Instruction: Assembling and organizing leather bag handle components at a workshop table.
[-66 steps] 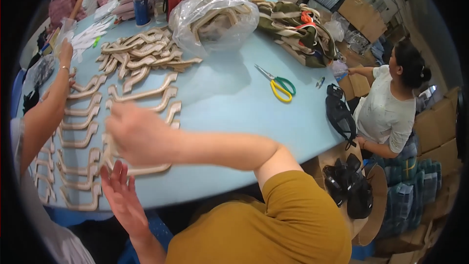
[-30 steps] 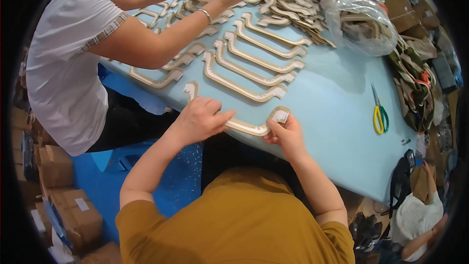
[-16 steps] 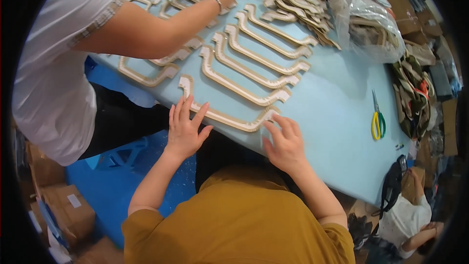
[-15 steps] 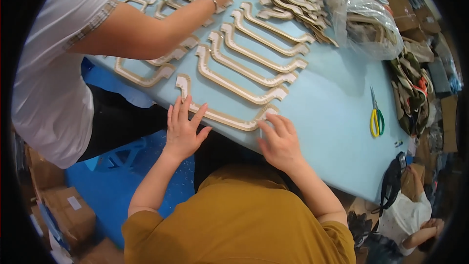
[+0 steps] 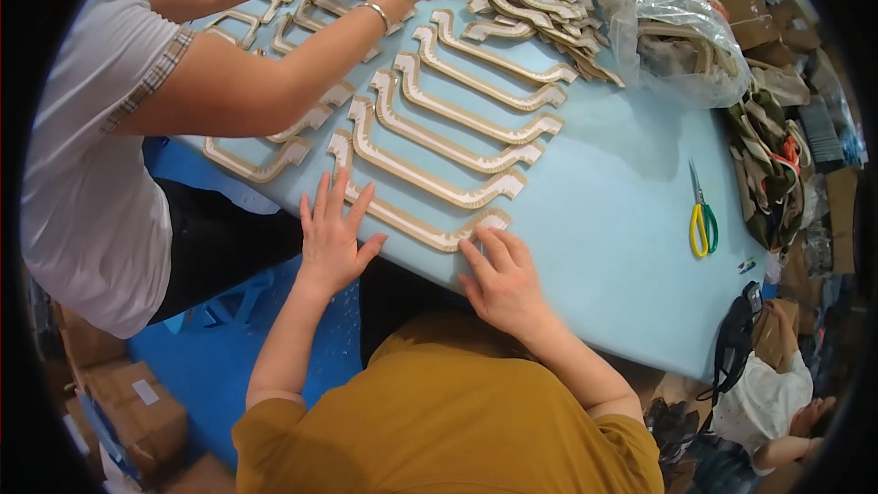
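Both my hands rest at the near edge of the light-blue table, on the nearest of several bent tan strips with white faces. That nearest strip [image 5: 402, 221] lies flat, its two ends angled away from me. My left hand [image 5: 333, 236] is open, fingers spread, with the fingertips at the strip's left bend and partly covering it. At the strip's right end, my right hand [image 5: 501, 276] touches it with its fingertips, the thumb apart and no grip around it. Just beyond lies a second strip [image 5: 430, 178] of the same shape, in a staggered row with others.
A co-worker's arm [image 5: 265, 82] reaches across the left side over more strips. Farther back are a heap of strips [image 5: 549, 0] and a clear plastic bag [image 5: 681, 46]. Yellow-and-green-handled scissors [image 5: 702, 220] lie on the right, near folded camouflage cloth [image 5: 773, 169].
The nearest strip's left end has moved away from me, closer to the second strip. Both my hands have moved with the strip. The whole view has shifted slightly.
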A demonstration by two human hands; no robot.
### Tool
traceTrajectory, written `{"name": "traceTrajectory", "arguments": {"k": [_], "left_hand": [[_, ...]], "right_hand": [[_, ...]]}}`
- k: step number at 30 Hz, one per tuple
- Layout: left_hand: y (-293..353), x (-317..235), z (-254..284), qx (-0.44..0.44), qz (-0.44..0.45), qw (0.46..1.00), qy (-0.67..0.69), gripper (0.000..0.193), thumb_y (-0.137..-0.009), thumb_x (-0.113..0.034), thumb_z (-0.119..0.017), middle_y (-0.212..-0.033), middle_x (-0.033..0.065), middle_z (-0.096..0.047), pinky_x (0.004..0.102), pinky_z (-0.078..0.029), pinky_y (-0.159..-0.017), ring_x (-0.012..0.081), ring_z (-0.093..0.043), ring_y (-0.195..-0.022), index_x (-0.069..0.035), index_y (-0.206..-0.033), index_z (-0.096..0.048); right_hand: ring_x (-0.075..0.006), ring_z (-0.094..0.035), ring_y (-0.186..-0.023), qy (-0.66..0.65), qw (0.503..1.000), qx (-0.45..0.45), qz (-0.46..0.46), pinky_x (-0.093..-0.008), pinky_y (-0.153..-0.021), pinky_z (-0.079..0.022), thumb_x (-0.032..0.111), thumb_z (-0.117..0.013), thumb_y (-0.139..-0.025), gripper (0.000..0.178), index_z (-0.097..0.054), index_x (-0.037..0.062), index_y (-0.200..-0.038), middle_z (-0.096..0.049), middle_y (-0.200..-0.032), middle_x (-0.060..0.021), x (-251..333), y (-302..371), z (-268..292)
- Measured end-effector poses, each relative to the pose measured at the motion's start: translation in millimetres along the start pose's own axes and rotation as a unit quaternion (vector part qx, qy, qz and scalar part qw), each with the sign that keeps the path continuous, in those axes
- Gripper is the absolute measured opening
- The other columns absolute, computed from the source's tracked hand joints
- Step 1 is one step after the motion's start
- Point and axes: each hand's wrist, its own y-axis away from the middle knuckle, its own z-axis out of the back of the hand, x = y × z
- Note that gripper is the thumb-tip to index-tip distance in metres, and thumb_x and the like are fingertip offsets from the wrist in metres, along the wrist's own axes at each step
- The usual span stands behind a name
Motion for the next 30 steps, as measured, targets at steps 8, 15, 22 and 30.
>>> {"name": "traceTrajectory", "arguments": {"k": [8, 15, 22, 30], "left_hand": [[-25, -22, 6, -0.092, -0.036, 0.994, 0.054, 0.066, -0.086, -0.048, -0.056, -0.151, 0.0203, -0.024, 0.0632, -0.016, -0.107, 0.0422, -0.020, -0.139, -0.016, -0.142, -0.040], [-61, -43, -8, 0.013, -0.010, 0.999, 0.032, 0.068, -0.082, -0.050, -0.060, -0.150, 0.0223, -0.024, 0.0649, -0.018, -0.105, 0.0435, -0.021, -0.138, -0.013, -0.138, -0.046], [-68, -33, 11, -0.157, -0.051, 0.980, 0.110, 0.057, -0.081, -0.041, -0.063, -0.140, 0.0215, -0.039, 0.0607, -0.019, -0.106, 0.0404, -0.034, -0.132, -0.009, -0.127, -0.055], [-38, -18, -19, -0.257, -0.012, 0.954, 0.154, 0.032, -0.077, -0.018, -0.059, -0.119, 0.0181, -0.053, 0.0594, -0.024, -0.106, 0.0394, -0.047, -0.117, -0.008, -0.107, -0.060]], "right_hand": [[-0.0367, -0.051, -0.111, 0.015, 0.996, -0.088, 0.012, -0.0461, -0.094, -0.042, 0.006, -0.070, -0.070, 0.042, -0.060, 0.0055, -0.110, -0.052, -0.124, -0.0188, -43, -51, 52], [-0.0357, -0.057, -0.091, 0.062, 0.987, -0.146, -0.002, -0.0414, -0.081, -0.048, 0.006, -0.063, -0.078, 0.009, -0.066, 0.0039, -0.086, -0.063, -0.094, -0.0167, -186, -218, 46], [-0.0355, -0.059, -0.088, 0.149, 0.974, -0.169, -0.035, -0.0422, -0.079, -0.049, 0.017, -0.061, -0.078, 0.013, -0.067, 0.0052, -0.080, -0.063, -0.087, -0.0162, -245, -346, 14], [-0.0341, -0.058, -0.107, 0.253, 0.954, -0.033, -0.160, -0.0404, -0.088, -0.049, 0.026, -0.057, -0.081, 0.028, -0.069, 0.0058, -0.097, -0.064, -0.109, -0.0156, -266, -427, -25]]}}
